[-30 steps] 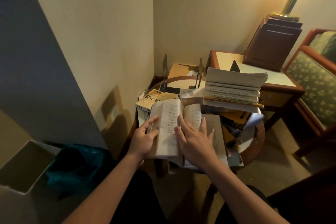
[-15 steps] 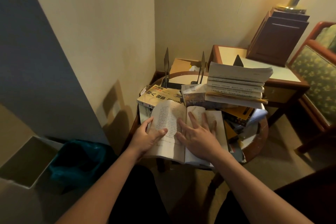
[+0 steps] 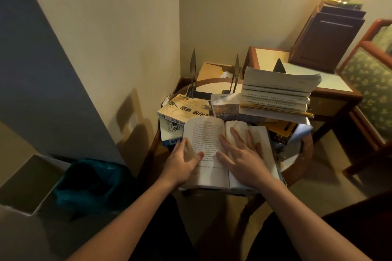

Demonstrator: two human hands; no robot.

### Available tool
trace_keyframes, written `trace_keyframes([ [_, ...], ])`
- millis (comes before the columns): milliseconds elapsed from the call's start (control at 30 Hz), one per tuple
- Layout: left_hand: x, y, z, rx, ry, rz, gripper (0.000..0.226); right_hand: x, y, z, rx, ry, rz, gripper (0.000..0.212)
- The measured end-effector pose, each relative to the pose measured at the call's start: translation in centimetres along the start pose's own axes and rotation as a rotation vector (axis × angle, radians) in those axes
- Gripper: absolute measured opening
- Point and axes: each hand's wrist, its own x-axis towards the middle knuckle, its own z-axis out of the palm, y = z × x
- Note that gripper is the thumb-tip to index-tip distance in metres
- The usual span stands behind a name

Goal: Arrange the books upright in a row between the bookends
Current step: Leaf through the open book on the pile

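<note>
An open book [image 3: 209, 137] lies flat at the near edge of a small round table [image 3: 301, 161]. My left hand [image 3: 182, 164] holds its left edge, thumb on the page. My right hand [image 3: 244, 157] presses flat on the right-hand page with spread fingers. Behind it lie a yellow book with large characters [image 3: 182, 108], a blue and white book [image 3: 170, 131] and a tall stack of white paperbacks [image 3: 277, 93]. Two dark metal bookends [image 3: 193, 68] [image 3: 236, 70] stand upright at the back of the table with a gap between them.
A second wooden table [image 3: 297, 70] with a dark box [image 3: 326, 36] stands at the back right, and an upholstered chair [image 3: 369, 82] at the right. A bin with a teal bag [image 3: 91, 184] sits on the floor at the left, by the wall.
The left-hand pages have come down flat and the book lies fully open. My left thumb now rests on the left page. My right hand stays spread on the right page.
</note>
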Motion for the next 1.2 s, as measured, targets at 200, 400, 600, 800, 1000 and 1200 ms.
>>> trace_keyframes([
  [200,-0.1,0.1,0.7,0.530,0.122,0.447,0.056,0.0,0.1,0.4,0.010,0.006,-0.005,0.063],
  [400,0.3,0.4,1.2,0.630,0.075,0.414,0.054,0.1,0.5,0.5,0.023,-0.006,-0.013,0.063],
  [600,3.5,3.7,0.9,0.658,-0.018,0.289,0.058,0.3,0.8,0.8,0.033,-0.017,-0.023,0.063],
  [800,5.1,4.8,1.2,0.612,-0.002,0.234,0.061,0.1,0.5,0.6,0.049,-0.018,-0.011,0.064],
  [1000,-0.5,2.5,2.1,0.536,0.112,0.220,0.054,0.2,0.8,0.6,0.065,-0.035,-0.023,0.063],
  [1200,-4.8,1.0,2.8,0.531,0.148,0.201,0.056,0.2,0.8,0.7,0.068,-0.036,-0.031,0.063],
])
